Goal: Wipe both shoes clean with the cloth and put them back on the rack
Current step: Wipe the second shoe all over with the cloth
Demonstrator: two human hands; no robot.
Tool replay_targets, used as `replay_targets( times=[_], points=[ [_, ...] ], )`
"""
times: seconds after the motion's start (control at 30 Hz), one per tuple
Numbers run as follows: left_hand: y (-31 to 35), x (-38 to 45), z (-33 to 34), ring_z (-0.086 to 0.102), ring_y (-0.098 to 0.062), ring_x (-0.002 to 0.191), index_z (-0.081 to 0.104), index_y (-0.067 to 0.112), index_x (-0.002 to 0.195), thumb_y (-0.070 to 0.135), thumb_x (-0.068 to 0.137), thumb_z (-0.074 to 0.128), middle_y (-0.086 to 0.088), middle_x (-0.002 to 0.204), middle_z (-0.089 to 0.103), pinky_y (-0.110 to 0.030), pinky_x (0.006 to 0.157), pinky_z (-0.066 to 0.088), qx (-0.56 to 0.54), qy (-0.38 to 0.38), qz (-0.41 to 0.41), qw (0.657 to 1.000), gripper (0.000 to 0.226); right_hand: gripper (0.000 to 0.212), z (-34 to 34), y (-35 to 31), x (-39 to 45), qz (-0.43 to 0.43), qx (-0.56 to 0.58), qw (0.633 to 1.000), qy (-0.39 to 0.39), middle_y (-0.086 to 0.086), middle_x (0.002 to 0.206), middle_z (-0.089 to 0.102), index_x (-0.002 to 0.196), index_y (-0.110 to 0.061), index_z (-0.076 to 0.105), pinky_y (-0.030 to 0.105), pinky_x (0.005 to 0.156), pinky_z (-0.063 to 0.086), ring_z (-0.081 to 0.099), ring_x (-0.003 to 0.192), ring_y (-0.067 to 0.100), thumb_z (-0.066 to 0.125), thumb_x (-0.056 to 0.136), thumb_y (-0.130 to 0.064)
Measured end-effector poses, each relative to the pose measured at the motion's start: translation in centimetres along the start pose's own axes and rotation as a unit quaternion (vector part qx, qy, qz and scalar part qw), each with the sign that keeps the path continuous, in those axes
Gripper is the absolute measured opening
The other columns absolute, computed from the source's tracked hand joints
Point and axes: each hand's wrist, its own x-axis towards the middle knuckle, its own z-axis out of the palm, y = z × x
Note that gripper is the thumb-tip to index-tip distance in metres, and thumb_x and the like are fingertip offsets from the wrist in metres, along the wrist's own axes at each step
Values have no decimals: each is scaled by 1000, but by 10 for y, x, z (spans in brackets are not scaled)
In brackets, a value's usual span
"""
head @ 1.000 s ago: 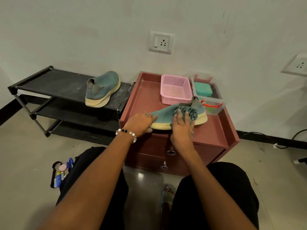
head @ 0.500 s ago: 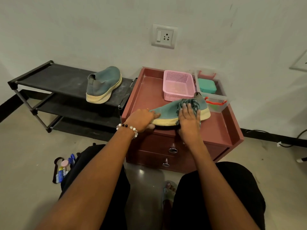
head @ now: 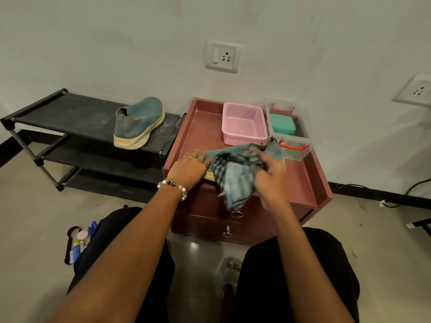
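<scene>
There is just one camera, worn on the person's head, so no second view shares the scene. It looks forward and down from above, over both arms and the knees, with the left hand (head: pixel 189 168) and right hand (head: pixel 270 174) near the middle and quite close. Past the hands it faces the red cabinet (head: pixel 300 183) and the black rack (head: pixel 77 117) against the white wall (head: pixel 116 43), which are farther off, and the wide lens bends the edges of the room.
</scene>
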Motion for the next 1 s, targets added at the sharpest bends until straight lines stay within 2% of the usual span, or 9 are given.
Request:
replay_targets(
  times=[0.1, 0.17, 0.23, 0.3, 0.47, 0.53, 0.63, 0.87, 1.0],
  points=[
    [3, 0, 5, 13, -34, 146, 17, 8, 151, 8, 102, 33, -14, 159, 13, -46, 116, 17, -1, -19, -17, 1000, 52, 31, -40, -16, 10, 7, 25, 986, 163, 2, 108, 67, 119, -12, 62, 29, 78, 56, 64, 96, 14, 54, 90, -1],
    [10, -1, 4, 7, -36, 147, 13, 5, 151, 3, 100, 31, -15, 159, 7, -50, 117, 13, -8, -39, -24, 999, 54, 36, -58, -23, 8, -42, -28, 970, 239, -1, 107, 63, 124, -11, 53, 10, 76, 51, 62, 93, 8, 62, 89, -10],
    [20, -4, -4, 4, -34, 147, 10, 3, 151, 2, 98, 36, -16, 159, 5, -52, 117, 11, -23, -33, -21, 999, 59, 43, -60, -24, 6, -66, -77, 960, 261, 0, 106, 60, 122, -12, 48, 3, 68, 47, 61, 92, 8, 69, 85, -13],
    [32, -6, -13, 5, -29, 148, 10, 3, 151, 7, 95, 43, -15, 160, 5, -51, 118, 10, -53, -2, 1, 999, 65, 45, -53, -16, 10, -93, -157, 950, 253, 3, 112, 58, 117, -12, 47, 13, 77, 51, 60, 100, 13, 74, 81, -17],
    [42, 1, -12, -3, -28, 148, 6, 5, 152, 33, 102, 37, -12, 161, -1, -50, 117, 5, -90, 10, 26, 996, 65, 40, -9, 32, 21, -69, -365, 925, 82, 12, 120, 50, 108, 0, 59, 26, 92, 33, 46, 112, 21, 70, 82, -28],
    [38, 3, -4, -14, -27, 147, -1, 7, 153, 50, 99, 32, -9, 160, -14, -52, 116, -3, -90, 0, 26, 996, 76, 42, 7, 53, 14, -61, -474, 878, 29, 13, 134, 47, 116, -8, 62, 46, 107, 23, 35, 131, 29, 63, 86, -39],
    [35, 6, 12, -21, -24, 145, -9, 10, 153, 67, 90, 29, -3, 157, -27, -55, 114, -9, -77, -8, 22, 997, 93, 44, 17, 59, 5, -10, -536, 844, -5, 4, 155, 24, 132, -20, 51, 73, 104, 4, 3, 146, 22, 49, 94, -41],
    [43, 8, 26, -17, -25, 146, -13, 17, 152, 69, 81, 50, 0, 156, -28, -61, 113, -6, -87, -16, -19, 996, 109, 69, 18, 42, 8, -146, -627, 722, -254, 5, 149, 30, 139, -11, 40, 43, 103, 39, 26, 131, 31, 70, 79, -23],
    [42, 8, 26, -14, -24, 147, -9, 16, 153, 55, 87, 55, -1, 157, -26, -60, 112, -7, -88, -23, -25, 996, 100, 49, -17, 31, 29, -167, -693, 661, -234, 0, 147, 35, 137, -17, 44, 43, 105, 33, 27, 133, 27, 53, 88, -13]
  ],
)
